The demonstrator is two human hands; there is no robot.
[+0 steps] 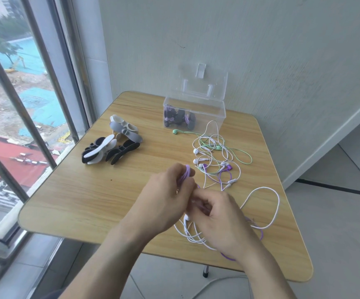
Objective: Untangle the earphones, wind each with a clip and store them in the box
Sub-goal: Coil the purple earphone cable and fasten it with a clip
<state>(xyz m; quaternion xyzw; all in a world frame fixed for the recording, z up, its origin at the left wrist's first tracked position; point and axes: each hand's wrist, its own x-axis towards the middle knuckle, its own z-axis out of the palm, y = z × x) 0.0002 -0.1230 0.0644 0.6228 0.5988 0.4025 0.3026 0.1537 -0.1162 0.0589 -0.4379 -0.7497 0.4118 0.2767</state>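
Clearly the purple earphone cable (187, 174) is light and limp; the left hand (170, 190) grips its coil, the right hand (215, 214) pinches the loose strand; best held at the coil.

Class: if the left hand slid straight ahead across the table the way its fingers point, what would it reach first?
Probably the tangle of earphones just beyond the left hand and its purple coil; depth is uncertain.

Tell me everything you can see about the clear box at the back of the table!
The clear box looks like see-through plastic. Its hinged lid stands open, leaning toward the wall, with a white latch on top. It sits upright at the far edge of the wooden table. Inside lie several dark clips wound with purple cord. A green earphone lies just in front. No hand touches it.
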